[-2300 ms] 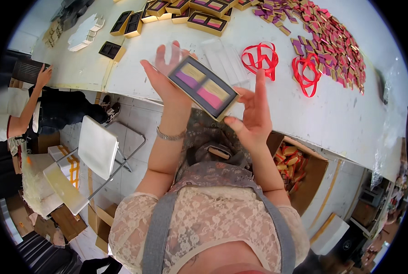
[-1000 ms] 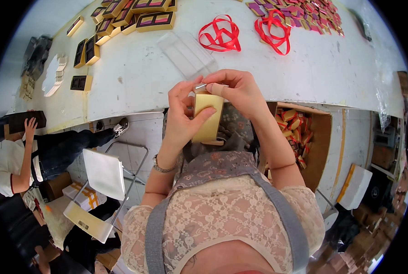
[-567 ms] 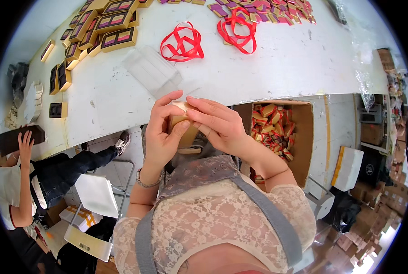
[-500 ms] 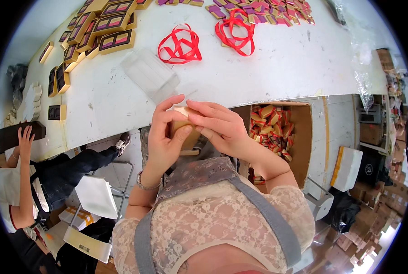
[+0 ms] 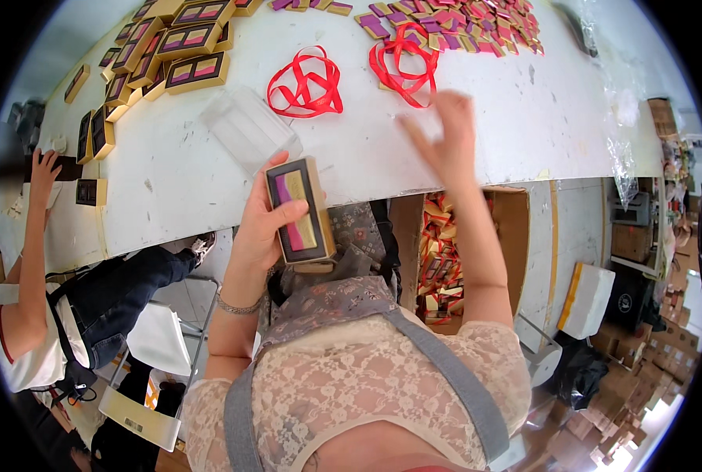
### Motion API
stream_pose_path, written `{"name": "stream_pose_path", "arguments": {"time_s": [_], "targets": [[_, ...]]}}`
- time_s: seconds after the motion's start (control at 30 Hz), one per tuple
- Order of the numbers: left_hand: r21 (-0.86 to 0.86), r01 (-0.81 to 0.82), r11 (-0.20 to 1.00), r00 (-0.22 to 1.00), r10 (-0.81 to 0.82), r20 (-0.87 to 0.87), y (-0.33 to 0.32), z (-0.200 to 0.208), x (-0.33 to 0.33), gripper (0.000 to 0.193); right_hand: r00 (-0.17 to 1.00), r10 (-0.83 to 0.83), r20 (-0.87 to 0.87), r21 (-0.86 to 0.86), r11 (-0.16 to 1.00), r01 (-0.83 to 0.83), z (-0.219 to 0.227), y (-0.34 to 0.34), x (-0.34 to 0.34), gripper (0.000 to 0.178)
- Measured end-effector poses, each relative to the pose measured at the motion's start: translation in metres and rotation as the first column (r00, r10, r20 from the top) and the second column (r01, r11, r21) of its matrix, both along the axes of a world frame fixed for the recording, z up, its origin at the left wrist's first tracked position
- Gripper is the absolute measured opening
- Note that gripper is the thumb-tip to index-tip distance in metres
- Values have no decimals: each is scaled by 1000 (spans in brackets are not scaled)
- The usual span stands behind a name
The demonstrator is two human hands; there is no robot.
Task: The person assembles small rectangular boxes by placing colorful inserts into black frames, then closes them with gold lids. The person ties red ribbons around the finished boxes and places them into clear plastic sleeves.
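Note:
A gold box (image 5: 326, 206) with a dark insert is in my left hand (image 5: 258, 224), tilted over my lap at the table's near edge. Its face shows a purple, pink and gold panel, and my thumb lies across it. My right hand (image 5: 452, 145) is stretched over the table, slightly blurred, thumb apart from the fingers and nothing visible in it. Just beyond it lies a loose coil of red ribbon (image 5: 404, 67). Another red ribbon coil (image 5: 308, 82) rests further left, beside a clear plastic tray (image 5: 245, 130) that sits behind my left hand.
Gold boxes (image 5: 190, 39) are stacked at the far left, with small purple-and-gold packets (image 5: 477, 27) heaped at the far right. Right of my lap, an open carton (image 5: 512, 252) holds red-and-gold pieces. A co-worker (image 5: 40, 315) works at left by a white folding chair (image 5: 158, 338).
My right hand has left the box and moved up and right toward the ribbon. My left hand keeps the box, now turned with its panel facing up.

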State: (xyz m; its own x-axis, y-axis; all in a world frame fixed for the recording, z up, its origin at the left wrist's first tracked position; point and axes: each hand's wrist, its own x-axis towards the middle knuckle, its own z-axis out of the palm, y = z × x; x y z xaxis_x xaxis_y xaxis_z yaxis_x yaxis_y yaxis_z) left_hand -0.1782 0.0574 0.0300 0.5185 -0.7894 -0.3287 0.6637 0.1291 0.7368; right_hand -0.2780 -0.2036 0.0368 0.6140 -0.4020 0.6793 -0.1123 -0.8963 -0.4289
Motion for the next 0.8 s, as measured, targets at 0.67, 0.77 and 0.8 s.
{"name": "stream_pose_path", "arguments": {"time_s": [0.67,0.77,0.8], "targets": [[-177,-490,854,590,474,654,-39,16,31,49,839,500,214,921,182,-344,43,83,70,39],[11,-567,824,751,511,419,-22,31,48,47,693,713,106,784,368,-499,12,98,44,43],[51,-570,820,758,501,417,-16,31,54,49,633,752,-181,700,551,-455,18,100,39,29]]}}
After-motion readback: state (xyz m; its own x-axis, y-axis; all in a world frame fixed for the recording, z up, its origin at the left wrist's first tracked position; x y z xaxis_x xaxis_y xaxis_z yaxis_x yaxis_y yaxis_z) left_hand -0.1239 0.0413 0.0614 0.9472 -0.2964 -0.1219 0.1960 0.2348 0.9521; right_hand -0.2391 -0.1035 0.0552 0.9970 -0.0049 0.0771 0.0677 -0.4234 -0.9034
